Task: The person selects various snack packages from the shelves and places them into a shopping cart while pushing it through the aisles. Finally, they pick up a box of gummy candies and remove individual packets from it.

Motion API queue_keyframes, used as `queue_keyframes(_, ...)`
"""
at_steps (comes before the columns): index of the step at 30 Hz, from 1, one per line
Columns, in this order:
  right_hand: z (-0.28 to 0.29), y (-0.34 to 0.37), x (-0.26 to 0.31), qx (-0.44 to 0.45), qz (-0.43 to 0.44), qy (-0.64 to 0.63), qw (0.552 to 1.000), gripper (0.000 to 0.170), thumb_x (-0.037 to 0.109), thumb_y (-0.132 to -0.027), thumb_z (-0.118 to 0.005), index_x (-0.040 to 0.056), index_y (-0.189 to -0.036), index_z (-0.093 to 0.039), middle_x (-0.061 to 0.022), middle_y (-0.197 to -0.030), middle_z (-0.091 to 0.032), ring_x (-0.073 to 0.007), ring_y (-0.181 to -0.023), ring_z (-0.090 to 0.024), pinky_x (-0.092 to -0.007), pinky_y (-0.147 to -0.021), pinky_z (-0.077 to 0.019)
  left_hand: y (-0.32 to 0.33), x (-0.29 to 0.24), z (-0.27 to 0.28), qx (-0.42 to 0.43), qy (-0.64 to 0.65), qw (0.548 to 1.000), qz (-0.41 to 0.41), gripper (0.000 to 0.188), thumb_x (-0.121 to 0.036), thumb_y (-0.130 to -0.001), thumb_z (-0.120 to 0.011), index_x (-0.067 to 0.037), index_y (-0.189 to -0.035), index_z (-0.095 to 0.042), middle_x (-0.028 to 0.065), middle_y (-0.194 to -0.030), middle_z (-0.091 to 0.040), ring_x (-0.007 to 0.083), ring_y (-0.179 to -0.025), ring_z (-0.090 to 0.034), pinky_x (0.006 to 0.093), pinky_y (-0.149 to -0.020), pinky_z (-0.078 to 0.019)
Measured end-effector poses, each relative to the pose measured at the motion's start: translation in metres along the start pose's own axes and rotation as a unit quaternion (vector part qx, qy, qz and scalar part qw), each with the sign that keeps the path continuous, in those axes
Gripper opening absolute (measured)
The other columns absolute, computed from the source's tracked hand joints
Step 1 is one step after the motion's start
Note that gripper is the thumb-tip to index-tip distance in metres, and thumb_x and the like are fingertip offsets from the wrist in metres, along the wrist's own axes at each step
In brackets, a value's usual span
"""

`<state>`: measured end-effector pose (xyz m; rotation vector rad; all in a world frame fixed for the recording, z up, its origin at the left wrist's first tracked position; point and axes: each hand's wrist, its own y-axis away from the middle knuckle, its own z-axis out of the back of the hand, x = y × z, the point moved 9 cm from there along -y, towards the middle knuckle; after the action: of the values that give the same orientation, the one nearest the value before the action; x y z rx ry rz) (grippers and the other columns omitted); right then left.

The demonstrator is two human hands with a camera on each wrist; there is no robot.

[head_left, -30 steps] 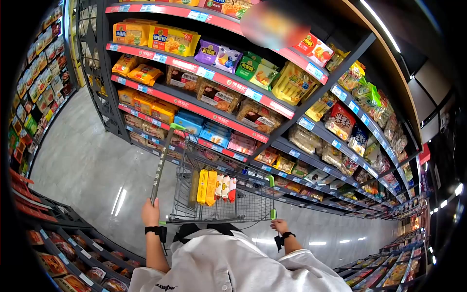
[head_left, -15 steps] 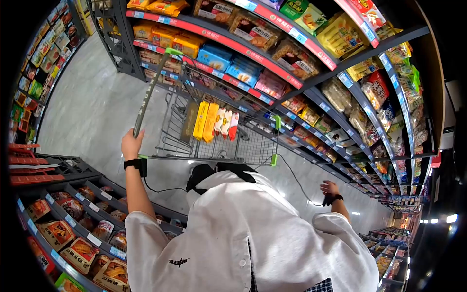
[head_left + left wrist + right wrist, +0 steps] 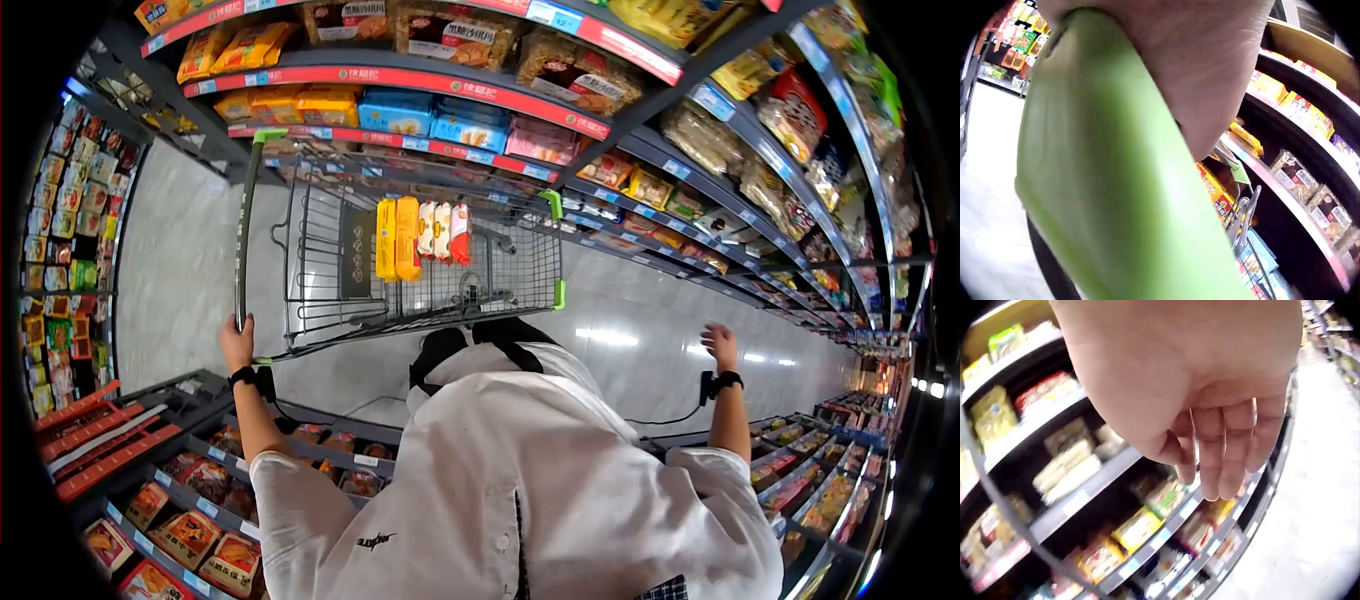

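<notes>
My left hand (image 3: 237, 343) grips the near end of the shopping cart's handle (image 3: 243, 230), a long dark bar with green ends. In the left wrist view, the handle's green end piece (image 3: 1104, 156) fills the middle, with part of my hand (image 3: 1191, 69) against it and the fingers mostly hidden. The wire shopping cart (image 3: 345, 322) stands sideways before me. Yellow packs (image 3: 397, 238) and white-and-red packs (image 3: 442, 232) lie in it side by side. Out to the right, my right hand (image 3: 719, 343) hangs in the air, its fingers (image 3: 1213, 450) loosely extended and holding nothing.
Shelves of packaged snacks (image 3: 460, 85) run along the far side of the cart and curve off to the right. Behind my left arm is another low shelf with packs (image 3: 190, 535). Grey floor (image 3: 185, 230) shows to the left, and more aisle stretches right.
My right hand has come away from the cart's green corner and swung out to the right. The left hand has moved left with the handle, and the cart has turned slightly.
</notes>
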<state>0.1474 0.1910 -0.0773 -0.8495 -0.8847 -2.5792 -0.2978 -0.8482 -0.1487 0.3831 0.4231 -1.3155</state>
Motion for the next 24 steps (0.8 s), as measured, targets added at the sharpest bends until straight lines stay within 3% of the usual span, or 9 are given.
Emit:
queue_keyframes(4,-0.190,-0.033,0.103,0.197,0.207,0.098,0.953,0.022,0.006,-0.094,-0.052,0.0001,-0.108,-0.067,-0.0096,-0.094,-0.071,-0.0160,-0.083,-0.069,-0.0288,-0.074,-0.0558,0.007,-0.017,-0.004,0.019,0.012,0.999,0.041,0.035,-0.033,-0.089,-0.067,0.000,-0.082,-0.060,0.0113,-0.060,-0.053,0.0231,-0.055,-0.048,0.0387,-0.058,-0.0412)
queue_keyframes(8,-0.388,-0.027,0.171,0.349,0.327,0.128,0.869,0.023,0.016,-0.092,-0.060,0.0022,-0.108,-0.068,-0.0102,-0.092,-0.072,-0.0189,-0.083,-0.068,-0.0324,-0.074,-0.0536,0.005,-0.027,-0.012,0.019,-0.059,0.996,0.067,0.035,-0.034,-0.090,-0.067,0.001,-0.088,-0.063,0.0147,-0.061,-0.055,0.0278,-0.055,-0.052,0.0414,-0.057,-0.0423)
queue_keyframes(10,-0.476,-0.037,0.173,0.412,0.232,0.182,0.862,0.023,0.024,-0.090,-0.062,0.0066,-0.100,-0.071,-0.0131,-0.088,-0.071,-0.0259,-0.081,-0.068,-0.0352,-0.074,-0.0534,-0.003,-0.023,-0.019,0.033,-0.107,0.989,0.098,0.037,-0.036,-0.089,-0.067,0.000,-0.095,-0.066,0.0191,-0.068,-0.062,0.0366,-0.064,-0.061,0.0445,-0.062,-0.0462)
queue_keyframes(12,-0.564,-0.066,0.143,0.469,0.195,0.187,0.841,0.024,0.023,-0.094,-0.057,0.0023,-0.099,-0.069,-0.0066,-0.082,-0.070,-0.0158,-0.072,-0.065,-0.0294,-0.067,-0.0519,-0.010,-0.010,-0.026,0.025,-0.150,0.980,0.124,0.037,-0.036,-0.090,-0.066,-0.002,-0.104,-0.064,0.0212,-0.079,-0.066,0.0415,-0.078,-0.065,0.0465,-0.068,-0.0490)
queue_keyframes(13,-0.597,-0.072,0.147,0.467,0.238,0.255,0.813,0.025,0.024,-0.093,-0.058,0.0028,-0.098,-0.069,-0.0061,-0.080,-0.069,-0.0148,-0.070,-0.065,-0.0283,-0.064,-0.0515,-0.010,-0.008,-0.026,0.017,-0.178,0.974,0.141,0.038,-0.036,-0.090,-0.065,-0.003,-0.109,-0.062,0.0214,-0.083,-0.067,0.0425,-0.083,-0.065,0.0469,-0.071,-0.0497)
queue_keyframes(15,-0.665,-0.113,0.100,0.462,0.164,0.248,0.836,0.029,0.031,-0.091,-0.060,0.0034,-0.096,-0.069,-0.0079,-0.075,-0.067,-0.0166,-0.061,-0.064,-0.0312,-0.055,-0.0502,-0.011,-0.043,-0.023,-0.039,-0.259,0.957,0.124,0.032,-0.028,-0.093,-0.064,-0.003,-0.110,-0.055,0.0232,-0.093,-0.067,0.0435,-0.087,-0.066,0.0455,-0.073,-0.0510)
queue_keyframes(18,-0.714,-0.128,0.078,0.440,0.074,0.293,0.846,0.036,0.037,-0.090,-0.060,0.0025,-0.098,-0.066,-0.0108,-0.072,-0.066,-0.0193,-0.053,-0.062,-0.0344,-0.048,-0.0497,-0.018,-0.035,-0.027,-0.065,-0.142,0.982,0.104,0.040,-0.023,-0.095,-0.062,-0.003,-0.126,-0.046,0.0244,-0.105,-0.066,0.0421,-0.098,-0.065,0.0439,-0.080,-0.0512)
queue_keyframes(21,-0.758,-0.145,0.024,0.423,0.086,0.334,0.838,0.046,0.047,-0.088,-0.061,0.0028,-0.102,-0.064,-0.0123,-0.068,-0.065,-0.0217,-0.052,-0.062,-0.0360,-0.045,-0.0498,-0.026,-0.061,-0.026,-0.053,-0.147,0.981,0.114,0.043,-0.022,-0.096,-0.061,-0.004,-0.132,-0.044,0.0244,-0.106,-0.067,0.0414,-0.100,-0.066,0.0436,-0.081,-0.0517)
queue_keyframes(24,-0.751,-0.140,0.016,0.387,-0.055,0.270,0.880,0.047,0.047,-0.089,-0.063,0.0022,-0.103,-0.064,-0.0119,-0.070,-0.067,-0.0205,-0.053,-0.062,-0.0350,-0.043,-0.0487,-0.031,-0.072,-0.022,-0.053,-0.157,0.979,0.121,0.043,-0.022,-0.097,-0.060,-0.006,-0.133,-0.044,0.0245,-0.105,-0.066,0.0407,-0.098,-0.066,0.0430,-0.080,-0.0518)
